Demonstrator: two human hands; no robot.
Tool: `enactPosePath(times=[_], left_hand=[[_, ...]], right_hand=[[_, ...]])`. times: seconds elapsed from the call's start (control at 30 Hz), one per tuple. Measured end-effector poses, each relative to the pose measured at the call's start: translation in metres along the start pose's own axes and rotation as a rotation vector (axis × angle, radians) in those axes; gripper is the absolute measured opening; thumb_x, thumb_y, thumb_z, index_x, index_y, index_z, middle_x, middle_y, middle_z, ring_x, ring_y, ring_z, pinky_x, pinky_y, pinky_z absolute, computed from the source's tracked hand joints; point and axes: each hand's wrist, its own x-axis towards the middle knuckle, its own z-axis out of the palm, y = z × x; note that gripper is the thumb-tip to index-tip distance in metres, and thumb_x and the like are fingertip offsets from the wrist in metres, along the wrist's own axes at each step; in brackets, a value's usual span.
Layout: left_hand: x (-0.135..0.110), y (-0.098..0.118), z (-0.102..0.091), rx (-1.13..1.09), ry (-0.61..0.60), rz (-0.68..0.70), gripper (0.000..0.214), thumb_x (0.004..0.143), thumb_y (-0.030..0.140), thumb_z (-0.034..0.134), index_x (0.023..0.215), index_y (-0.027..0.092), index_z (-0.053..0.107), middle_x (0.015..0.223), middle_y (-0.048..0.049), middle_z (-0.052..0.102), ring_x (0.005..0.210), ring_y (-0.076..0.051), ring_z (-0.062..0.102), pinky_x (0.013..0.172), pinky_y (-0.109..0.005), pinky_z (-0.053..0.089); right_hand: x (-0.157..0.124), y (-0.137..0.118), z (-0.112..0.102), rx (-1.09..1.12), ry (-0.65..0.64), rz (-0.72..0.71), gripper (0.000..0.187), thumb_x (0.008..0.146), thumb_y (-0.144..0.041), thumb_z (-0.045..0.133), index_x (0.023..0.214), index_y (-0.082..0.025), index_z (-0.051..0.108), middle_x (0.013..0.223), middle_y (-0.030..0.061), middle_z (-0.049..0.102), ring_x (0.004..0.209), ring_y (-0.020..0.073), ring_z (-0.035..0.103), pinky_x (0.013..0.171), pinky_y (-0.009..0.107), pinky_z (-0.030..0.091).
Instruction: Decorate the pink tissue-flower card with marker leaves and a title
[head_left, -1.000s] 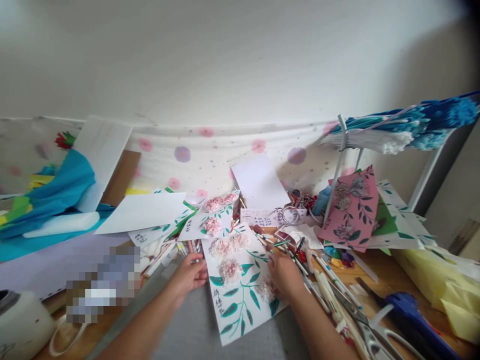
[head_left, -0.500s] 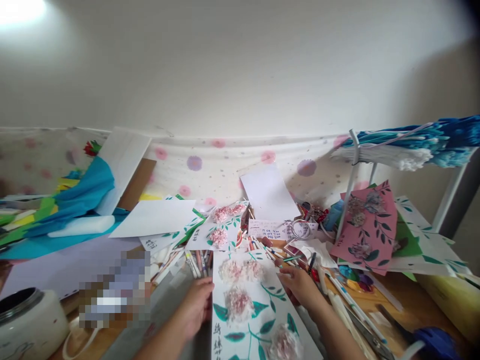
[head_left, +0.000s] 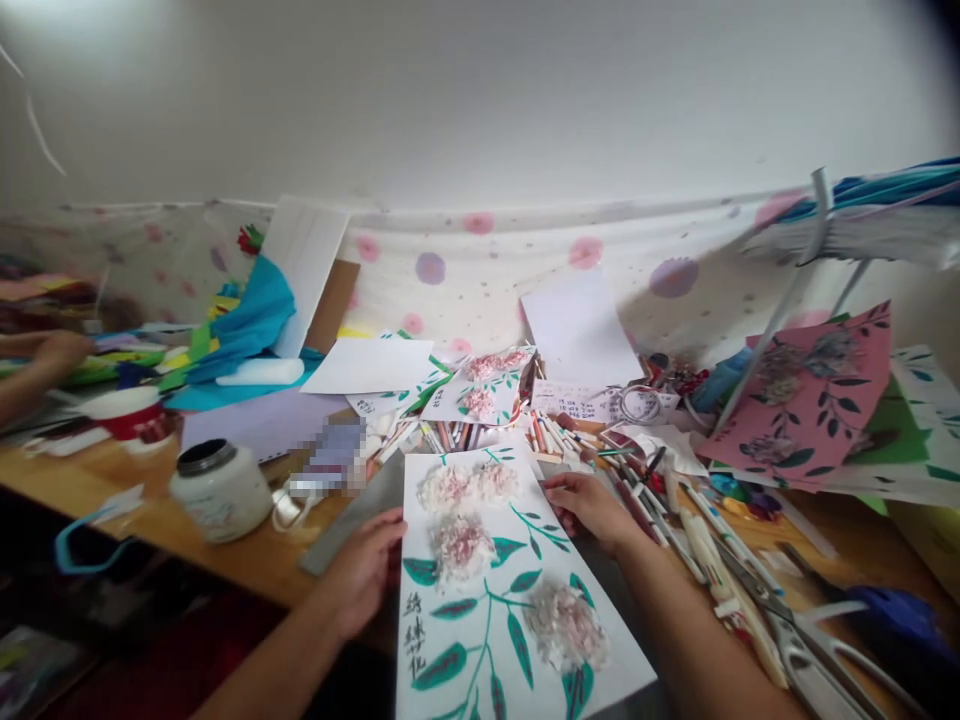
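A white sheet of flower artwork [head_left: 480, 620] lies tilted between my hands, above the table's front edge. It carries raised pink and white crinkled flowers, green painted leaves and black handwritten characters down its left side. My left hand [head_left: 371, 570] grips the sheet's left edge, thumb on top and the other fingers hidden beneath. At the upper right edge, my right hand [head_left: 589, 510] holds the same sheet between thumb and fingers. Just beyond it stands a smaller flower artwork [head_left: 450, 400] of the same style, with many marker pens [head_left: 559, 435] scattered beside it.
Scissors [head_left: 814, 650] and more pens lie at right, below a pink flower picture [head_left: 810, 400]. A jar [head_left: 221, 490], a phone-like blurred item [head_left: 330, 460] and a red and white bowl [head_left: 124, 410] stand at left. Another person's arm [head_left: 45, 360] reaches in at far left.
The view has swung left and down, so the jar and table edge show more fully. Both hands still hold the artwork, which now shows more of its lower part.
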Motion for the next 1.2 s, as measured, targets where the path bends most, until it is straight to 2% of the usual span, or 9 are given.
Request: enactPosePath(times=[0.1, 0.2, 0.3, 0.4, 0.5, 0.67, 0.83, 1.1, 1.2], left_hand=[[-0.012, 0.005, -0.015, -0.016, 0.000, 0.026, 0.032, 0.069, 0.009, 0.069, 0.100, 0.013, 0.065, 0.084, -0.0072, 0.075, 0.068, -0.020, 0.071, 0.062, -0.028, 0.058], [-0.021, 0.014, -0.025, -0.018, -0.036, 0.076, 0.036, 0.068, 0.014, 0.073, 0.103, 0.014, 0.065, 0.090, -0.0087, 0.076, 0.074, -0.023, 0.073, 0.065, -0.030, 0.058], [-0.026, 0.025, -0.031, -0.002, -0.080, 0.152, 0.047, 0.065, 0.022, 0.080, 0.109, 0.015, 0.065, 0.097, -0.0087, 0.076, 0.079, -0.025, 0.073, 0.066, -0.030, 0.057], [-0.026, 0.035, -0.033, 0.026, -0.097, 0.209, 0.061, 0.062, 0.029, 0.085, 0.117, 0.016, 0.063, 0.101, -0.0089, 0.076, 0.078, -0.025, 0.072, 0.062, -0.030, 0.055], [-0.022, 0.042, -0.031, 0.046, -0.095, 0.244, 0.068, 0.061, 0.032, 0.086, 0.122, 0.016, 0.061, 0.100, -0.0086, 0.076, 0.077, -0.024, 0.072, 0.061, -0.029, 0.054], [-0.009, 0.051, -0.017, 0.032, -0.150, 0.277, 0.061, 0.066, 0.033, 0.085, 0.120, 0.016, 0.063, 0.095, -0.0070, 0.076, 0.075, -0.022, 0.071, 0.063, -0.027, 0.053], [0.014, 0.055, 0.012, 0.003, -0.355, 0.233, 0.050, 0.079, 0.042, 0.076, 0.121, 0.018, 0.064, 0.107, -0.0097, 0.075, 0.095, -0.028, 0.070, 0.080, -0.035, 0.055], [0.063, 0.046, 0.051, -0.019, -0.600, -0.035, 0.065, 0.074, 0.065, 0.071, 0.115, 0.015, 0.067, 0.105, -0.0136, 0.075, 0.120, -0.039, 0.061, 0.099, -0.050, 0.049], [0.077, 0.048, 0.062, -0.037, -0.680, -0.117, 0.076, 0.066, 0.073, 0.073, 0.115, 0.016, 0.068, 0.107, -0.0147, 0.074, 0.124, -0.042, 0.056, 0.103, -0.054, 0.046]], right_hand=[[-0.007, -0.005, 0.009, 0.068, -0.049, -0.030, 0.019, 0.091, -0.033, 0.067, 0.093, -0.014, 0.065, 0.066, -0.0054, 0.060, 0.049, 0.0066, 0.053, 0.044, 0.017, 0.044], [-0.017, -0.012, 0.015, 0.138, -0.126, -0.070, 0.036, 0.080, -0.051, 0.074, 0.089, -0.016, 0.069, 0.066, -0.0019, 0.067, 0.054, 0.0102, 0.059, 0.045, 0.018, 0.044], [-0.025, -0.015, 0.024, 0.188, -0.221, -0.098, 0.053, 0.072, -0.067, 0.072, 0.087, -0.016, 0.071, 0.069, 0.0022, 0.071, 0.055, 0.0133, 0.062, 0.044, 0.020, 0.044], [-0.030, -0.013, 0.035, 0.214, -0.301, -0.120, 0.055, 0.068, -0.068, 0.074, 0.084, -0.015, 0.072, 0.064, 0.0012, 0.069, 0.049, 0.0130, 0.060, 0.042, 0.020, 0.041], [-0.032, -0.013, 0.045, 0.259, -0.333, -0.162, 0.054, 0.067, -0.066, 0.077, 0.085, -0.015, 0.074, 0.067, 0.0028, 0.072, 0.055, 0.0152, 0.062, 0.050, 0.024, 0.045], [-0.032, -0.019, 0.049, 0.369, -0.223, -0.253, 0.048, 0.067, -0.063, 0.078, 0.081, -0.017, 0.073, 0.074, 0.0052, 0.076, 0.069, 0.0233, 0.070, 0.069, 0.034, 0.051], [-0.027, -0.027, 0.037, 0.473, -0.076, -0.340, 0.045, 0.068, -0.064, 0.075, 0.084, -0.022, 0.071, 0.080, 0.0062, 0.078, 0.080, 0.0307, 0.072, 0.072, 0.039, 0.054], [-0.019, -0.030, 0.027, 0.596, 0.129, -0.401, 0.038, 0.072, -0.058, 0.073, 0.091, -0.025, 0.072, 0.090, 0.0081, 0.078, 0.090, 0.0328, 0.070, 0.075, 0.043, 0.055], [-0.015, -0.028, 0.025, 0.622, 0.181, -0.404, 0.034, 0.072, -0.055, 0.074, 0.089, -0.026, 0.072, 0.092, 0.0072, 0.077, 0.094, 0.0326, 0.070, 0.076, 0.043, 0.055]])
